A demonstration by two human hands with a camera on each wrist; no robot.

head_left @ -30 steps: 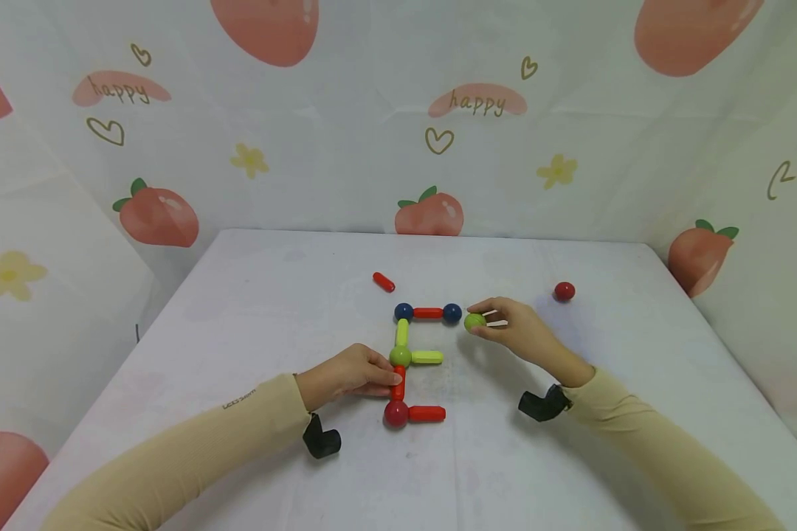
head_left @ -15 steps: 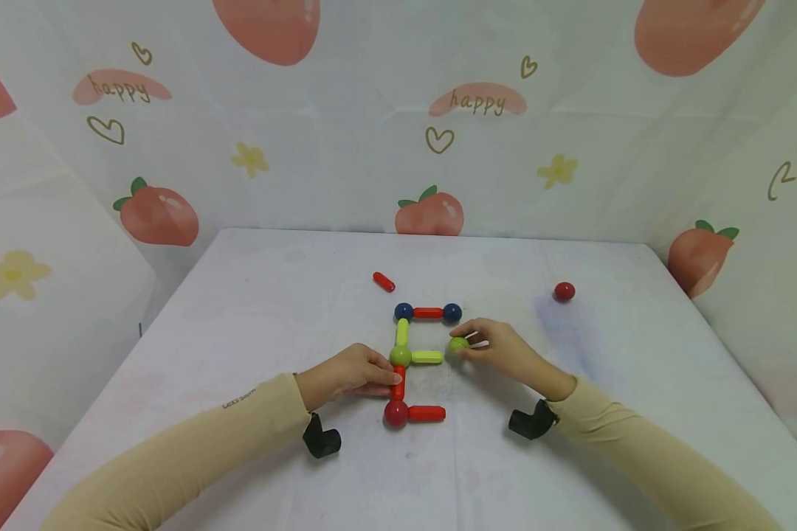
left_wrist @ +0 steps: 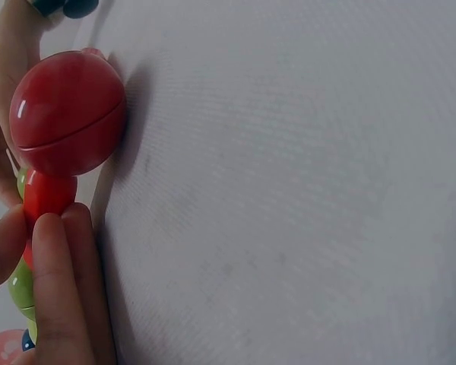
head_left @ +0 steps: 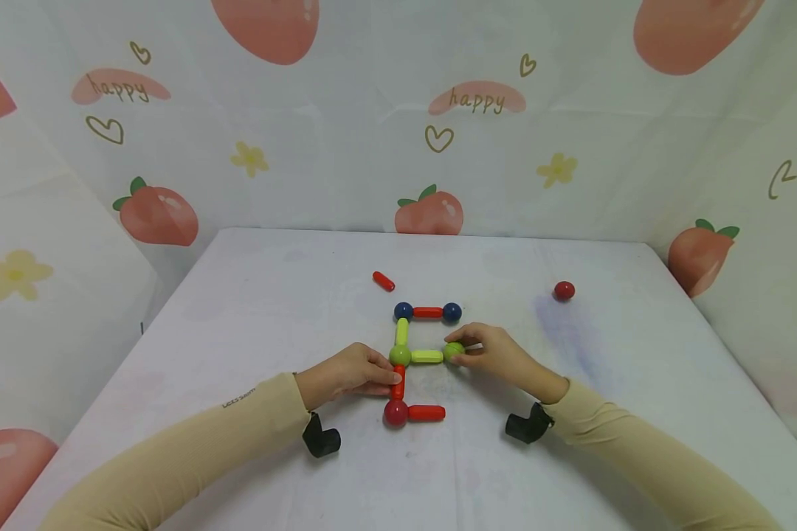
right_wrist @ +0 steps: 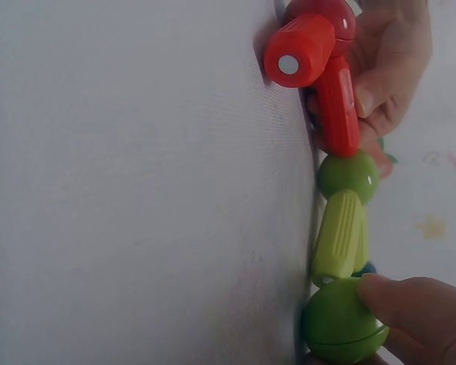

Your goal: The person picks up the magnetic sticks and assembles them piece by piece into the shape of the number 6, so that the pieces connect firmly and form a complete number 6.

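Observation:
My left hand (head_left: pixel 355 372) pinches the upright red rod (head_left: pixel 398 383) between thumb and fingers. That rod joins a red ball (head_left: pixel 395 414) below to a green ball (head_left: pixel 401 355) above. In my right hand (head_left: pixel 498 358) is a second green ball (head_left: pixel 453 352), held by thumb and fingertips at the free end of the sideways yellow-green rod (head_left: pixel 427 357). In the right wrist view this ball (right_wrist: pixel 342 323) meets, or nearly meets, the rod's tip. Another red rod (head_left: pixel 427 414) sticks out rightward from the red ball, its end showing a silvery disc.
Above, a yellow-green rod (head_left: pixel 402 332) leads to a blue ball (head_left: pixel 404 312), a red rod (head_left: pixel 428 313) and another blue ball (head_left: pixel 452 313). A loose red rod (head_left: pixel 384 281) lies farther back. A separate red ball (head_left: pixel 564 290) sits at the back right of the white table (head_left: pixel 272 295).
My right hand has carried the green ball down and left, from beside the blue ball to the tip of the sideways yellow-green rod. My left hand has kept its hold on the red rod.

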